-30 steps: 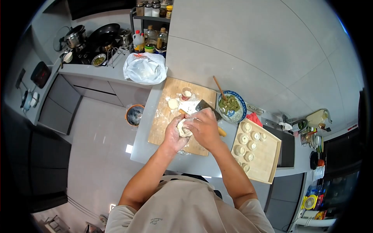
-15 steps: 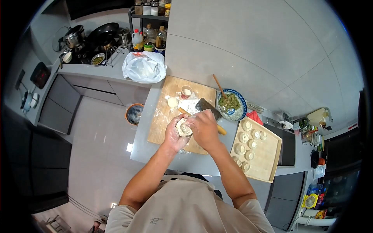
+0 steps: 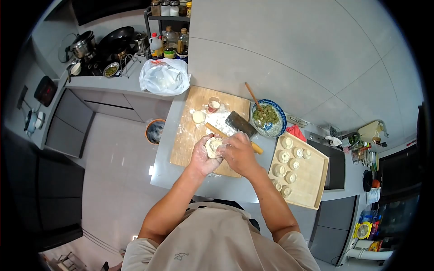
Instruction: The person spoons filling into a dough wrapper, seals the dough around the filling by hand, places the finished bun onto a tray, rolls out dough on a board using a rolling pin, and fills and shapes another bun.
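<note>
A round piece of pale dough (image 3: pixel 213 147) rests in my left hand (image 3: pixel 202 157), whose fingers curl around it. The fingers of my right hand (image 3: pixel 238 152) are pressed together on the dough's right edge. Beneath both hands lies a floured wooden board (image 3: pixel 181 151). A rolling pin (image 3: pixel 216 130) crosses the board under my right hand, beside a dark cleaver blade (image 3: pixel 240 123). Farther left on the board are a flat dough round (image 3: pixel 198 117) and a small cup (image 3: pixel 214 105) with something white in it.
A blue-and-white bowl (image 3: pixel 279 126) of green filling with a wooden stick stands right of the board. Several shaped dough pieces sit in a wooden tray (image 3: pixel 312 180). A white plastic bag (image 3: pixel 165 77) lies at the back left; an orange-rimmed bin (image 3: pixel 149 132) stands on the floor.
My right hand has lowered slightly and its fingers have shifted along the dough's edge, leaving more of the dough's top and the cleaver visible. The camera view has shifted slightly.
</note>
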Available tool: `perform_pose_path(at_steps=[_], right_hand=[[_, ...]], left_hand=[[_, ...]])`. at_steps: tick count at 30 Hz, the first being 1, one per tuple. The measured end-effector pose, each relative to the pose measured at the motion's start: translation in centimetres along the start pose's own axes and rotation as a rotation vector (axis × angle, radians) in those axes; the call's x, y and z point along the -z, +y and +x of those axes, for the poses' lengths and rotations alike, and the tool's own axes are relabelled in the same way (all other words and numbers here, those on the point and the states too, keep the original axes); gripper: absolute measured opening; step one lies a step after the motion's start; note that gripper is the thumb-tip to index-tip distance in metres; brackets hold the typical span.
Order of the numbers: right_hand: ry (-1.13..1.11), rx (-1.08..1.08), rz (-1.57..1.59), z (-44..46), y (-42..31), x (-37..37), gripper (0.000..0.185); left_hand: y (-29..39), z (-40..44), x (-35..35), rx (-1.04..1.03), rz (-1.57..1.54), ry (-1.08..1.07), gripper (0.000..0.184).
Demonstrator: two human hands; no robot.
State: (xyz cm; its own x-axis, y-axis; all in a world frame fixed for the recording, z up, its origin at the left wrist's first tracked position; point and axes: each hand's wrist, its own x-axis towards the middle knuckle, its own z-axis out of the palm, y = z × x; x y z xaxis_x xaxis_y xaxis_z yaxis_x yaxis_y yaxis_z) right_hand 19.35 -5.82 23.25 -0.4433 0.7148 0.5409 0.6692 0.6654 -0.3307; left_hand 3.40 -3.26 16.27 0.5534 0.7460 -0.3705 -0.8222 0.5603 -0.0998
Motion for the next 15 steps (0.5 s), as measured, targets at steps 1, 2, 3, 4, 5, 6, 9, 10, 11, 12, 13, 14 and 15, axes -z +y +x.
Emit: perform_pose_path(at_steps=[1, 2, 3, 4, 5, 6, 9, 10, 11, 12, 13, 14, 15], right_hand=[[0.001, 0.0, 0.0, -0.2, 0.2, -0.1, 0.025], [0.019, -0.014, 0.029, -0.5, 0.3, -0.2, 0.025], [0.038, -0.026, 0.059, -0.5, 0.4, -0.2, 0.025], [0.038, -0.023, 0.06, -0.5, 0.4, -0.3, 0.025], [0.07, -0.035, 0.066, -0.6, 0.3, -0.4, 0.025], [0.101, -0.048, 0.072, -0.5, 0.1, -0.4, 0.026], [0.112, -0.014, 0.081, 0.0, -0.4, -0.4, 0.028], [0.113, -0.013, 0.08, 0.0, -0.6, -0.5, 0.028], [0.12, -0.03, 0.067, 0.0, -0.7, -0.6, 0.028], [0.127, -0.047, 0.055, 0.1, -0.7, -0.8, 0.027], [0.126, -0.045, 0.056, 0.2, -0.8, -0.9, 0.027], [0.145, -0.044, 0.036, 0.3, -0.9, -1.0, 0.025], [0.165, -0.043, 0.015, 0.4, -1.0, -1.1, 0.023]], left_hand=[[0.0, -0.1, -0.1, 0.014, 0.0, -0.025, 0.024], [0.0, -0.2, -0.2, 0.027, -0.001, -0.051, 0.024], [0.1, -0.1, 0.0, 0.025, 0.0, -0.052, 0.024], [0.2, -0.1, 0.2, 0.035, 0.006, -0.115, 0.023], [0.2, 0.0, 0.5, 0.045, 0.011, -0.177, 0.023], [0.0, -0.1, 0.1, 0.045, 0.011, -0.177, 0.023], [-0.7, -0.1, -0.5, -0.081, 0.049, 0.002, 0.022], [-0.7, -0.1, -0.4, -0.083, 0.04, -0.04, 0.021], [-0.7, 0.0, -0.4, -0.086, 0.031, -0.085, 0.021], [-0.5, 0.2, -0.1, -0.088, 0.031, -0.087, 0.021], [-0.4, 0.4, 0.2, -0.071, 0.026, -0.117, 0.02], [-0.3, 0.6, 0.5, -0.052, 0.02, -0.148, 0.02], [-0.5, 0.4, -0.1, -0.052, 0.02, -0.149, 0.02]])
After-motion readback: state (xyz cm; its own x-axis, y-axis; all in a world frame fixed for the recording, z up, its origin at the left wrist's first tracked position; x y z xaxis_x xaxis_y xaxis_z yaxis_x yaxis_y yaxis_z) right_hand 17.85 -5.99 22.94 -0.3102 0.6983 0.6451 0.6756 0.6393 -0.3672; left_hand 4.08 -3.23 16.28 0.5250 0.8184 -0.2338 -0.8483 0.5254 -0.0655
